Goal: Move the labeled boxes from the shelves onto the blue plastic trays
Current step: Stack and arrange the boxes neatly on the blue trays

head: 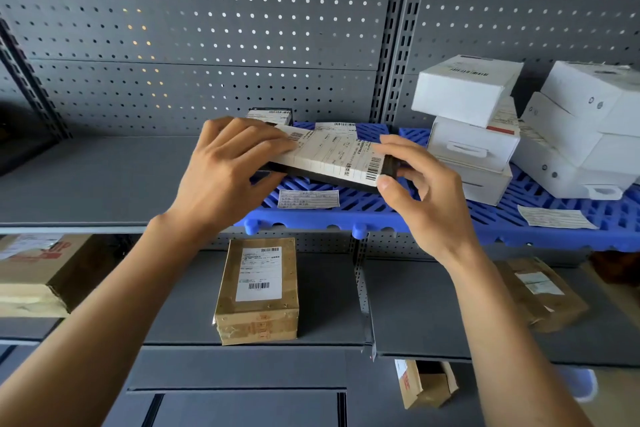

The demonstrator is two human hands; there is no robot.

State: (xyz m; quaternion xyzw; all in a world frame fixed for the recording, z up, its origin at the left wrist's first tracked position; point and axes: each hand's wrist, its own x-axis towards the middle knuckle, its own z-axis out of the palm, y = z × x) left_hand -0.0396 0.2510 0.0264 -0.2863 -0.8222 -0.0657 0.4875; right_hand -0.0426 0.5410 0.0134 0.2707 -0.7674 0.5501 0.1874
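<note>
While gripped at both ends, flat black box [332, 163] with a white shipping label across its top, tilted, at centre frame just above the blue plastic tray [381, 215]. Left hand [228, 170] curled round the box's left end, fingers over the label, thumb beneath. Right hand [419, 191] pinching the right end between thumb and forefinger, other fingers loosely bent behind. Cannot tell whether the box's underside touches the tray.

On the upper shelf [104, 180], tray at centre and right of frame, with a paper slip [308, 199] stuck flat on it below the held box. Behind the held box, a small dark labeled box [272, 115] and another labeled package [335, 128], partly hidden. At upper right, on the tray, a stack of white boxes [467, 125], with a second pile of white boxes [585, 128] just beside it at the frame's right edge.

On the lower shelf [329, 302], a brown taped carton [258, 291] with a barcode label at lower centre, a larger brown carton [38, 274] at the left edge, and a brown parcel [540, 291] at right. Grey pegboard [207, 28] filling the upper frame.
</note>
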